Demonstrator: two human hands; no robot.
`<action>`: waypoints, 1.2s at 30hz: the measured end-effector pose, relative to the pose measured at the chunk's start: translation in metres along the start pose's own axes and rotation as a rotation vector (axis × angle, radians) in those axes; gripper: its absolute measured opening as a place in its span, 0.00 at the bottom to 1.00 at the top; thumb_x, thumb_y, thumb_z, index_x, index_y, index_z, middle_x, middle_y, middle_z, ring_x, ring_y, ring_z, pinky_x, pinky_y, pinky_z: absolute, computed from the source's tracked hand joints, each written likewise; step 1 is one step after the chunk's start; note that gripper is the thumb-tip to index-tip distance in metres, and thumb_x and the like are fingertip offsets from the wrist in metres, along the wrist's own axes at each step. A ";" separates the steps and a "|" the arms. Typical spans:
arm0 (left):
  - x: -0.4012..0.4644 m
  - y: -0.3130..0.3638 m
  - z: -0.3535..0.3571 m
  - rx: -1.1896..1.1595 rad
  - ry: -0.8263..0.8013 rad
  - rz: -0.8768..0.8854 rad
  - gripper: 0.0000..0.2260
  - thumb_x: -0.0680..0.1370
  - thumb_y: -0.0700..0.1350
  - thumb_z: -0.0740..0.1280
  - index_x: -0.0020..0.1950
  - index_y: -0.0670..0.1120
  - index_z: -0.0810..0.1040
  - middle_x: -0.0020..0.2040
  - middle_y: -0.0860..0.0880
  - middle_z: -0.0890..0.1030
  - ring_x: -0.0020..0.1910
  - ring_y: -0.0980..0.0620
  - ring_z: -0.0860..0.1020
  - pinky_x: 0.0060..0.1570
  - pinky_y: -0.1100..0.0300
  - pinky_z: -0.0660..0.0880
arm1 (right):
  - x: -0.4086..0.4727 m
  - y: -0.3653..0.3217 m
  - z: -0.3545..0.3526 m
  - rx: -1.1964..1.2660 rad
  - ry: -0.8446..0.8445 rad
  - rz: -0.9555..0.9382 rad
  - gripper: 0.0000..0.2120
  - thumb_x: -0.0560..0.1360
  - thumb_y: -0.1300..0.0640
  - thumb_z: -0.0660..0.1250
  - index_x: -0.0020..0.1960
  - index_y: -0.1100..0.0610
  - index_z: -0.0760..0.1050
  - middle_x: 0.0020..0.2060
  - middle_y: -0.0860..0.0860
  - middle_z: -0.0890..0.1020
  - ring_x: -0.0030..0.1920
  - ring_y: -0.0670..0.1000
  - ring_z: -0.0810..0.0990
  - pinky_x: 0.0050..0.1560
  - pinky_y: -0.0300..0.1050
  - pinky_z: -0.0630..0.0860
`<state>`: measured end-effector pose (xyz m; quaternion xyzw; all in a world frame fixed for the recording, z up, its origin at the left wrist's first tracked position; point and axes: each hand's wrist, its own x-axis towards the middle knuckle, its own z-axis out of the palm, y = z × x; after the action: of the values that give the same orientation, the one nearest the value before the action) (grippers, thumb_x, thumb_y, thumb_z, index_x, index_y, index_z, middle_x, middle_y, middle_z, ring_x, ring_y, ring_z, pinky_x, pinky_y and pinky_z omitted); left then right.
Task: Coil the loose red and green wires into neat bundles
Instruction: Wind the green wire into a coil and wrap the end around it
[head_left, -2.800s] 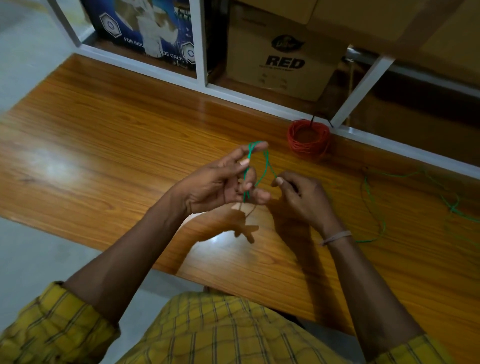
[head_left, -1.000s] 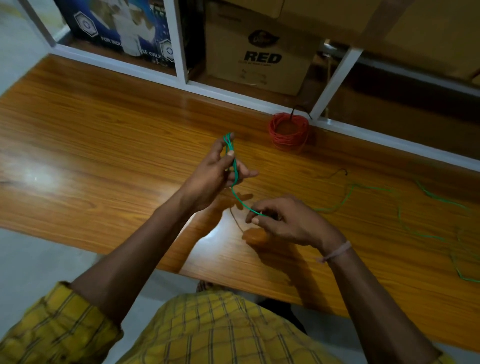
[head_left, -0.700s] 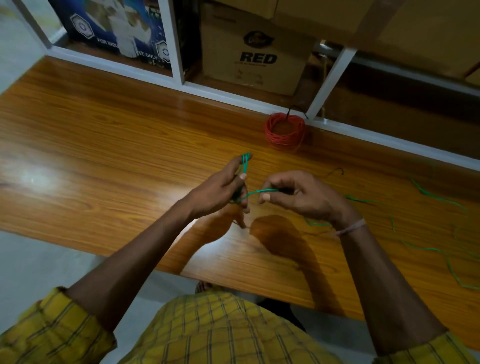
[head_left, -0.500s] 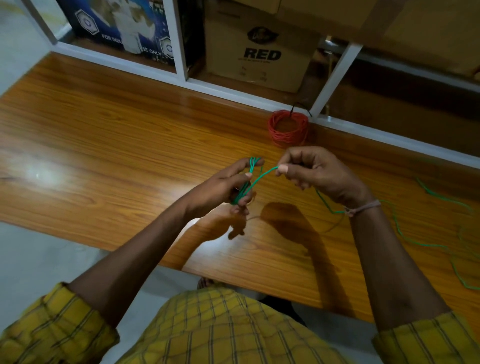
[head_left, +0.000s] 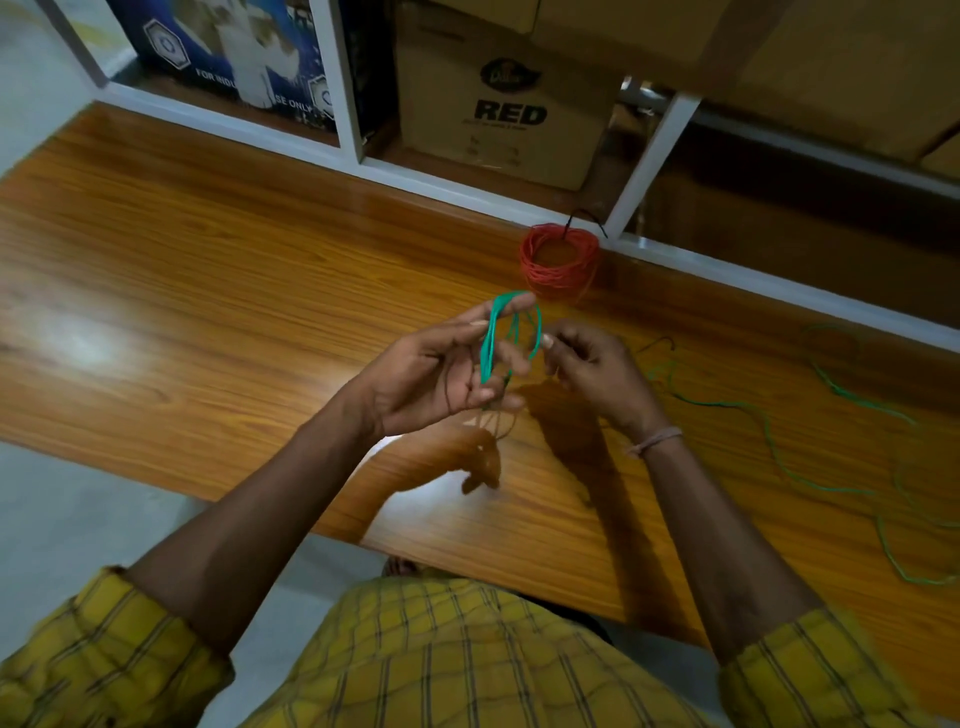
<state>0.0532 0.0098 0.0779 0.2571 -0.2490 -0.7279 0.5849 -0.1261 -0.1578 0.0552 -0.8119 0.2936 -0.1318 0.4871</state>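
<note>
Several green wire (head_left: 488, 343) loops are hanging on my spread left hand (head_left: 441, 374) while my right hand (head_left: 587, 369), pinching the strand, is readying another wrap from three o'clock.

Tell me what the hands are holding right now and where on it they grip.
Green wire: the left hand has its coiled loops wound around the fingers, and the right hand pinches the strand beside the coil.
</note>
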 end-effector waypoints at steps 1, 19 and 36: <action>0.003 0.001 0.000 -0.010 0.017 0.031 0.23 0.89 0.43 0.51 0.85 0.46 0.63 0.59 0.38 0.84 0.38 0.50 0.83 0.61 0.44 0.81 | -0.008 0.003 0.003 -0.002 -0.014 0.031 0.11 0.85 0.56 0.65 0.47 0.47 0.82 0.35 0.50 0.82 0.31 0.41 0.75 0.34 0.38 0.71; 0.033 -0.033 0.017 0.682 0.390 0.059 0.26 0.90 0.44 0.56 0.87 0.51 0.52 0.84 0.53 0.65 0.61 0.42 0.86 0.63 0.57 0.81 | -0.065 -0.036 -0.044 -0.357 -0.592 -0.028 0.08 0.82 0.55 0.70 0.59 0.47 0.82 0.33 0.49 0.84 0.30 0.49 0.82 0.35 0.48 0.78; 0.019 -0.033 0.055 0.394 0.079 -0.110 0.22 0.89 0.43 0.50 0.84 0.44 0.64 0.72 0.31 0.77 0.30 0.50 0.80 0.52 0.40 0.79 | 0.013 -0.006 -0.079 0.270 -0.126 0.013 0.04 0.82 0.59 0.71 0.49 0.58 0.79 0.29 0.48 0.72 0.26 0.45 0.65 0.24 0.38 0.63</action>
<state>-0.0106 0.0005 0.0948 0.4081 -0.3488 -0.6854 0.4919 -0.1536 -0.2198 0.0979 -0.7439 0.2473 -0.1157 0.6100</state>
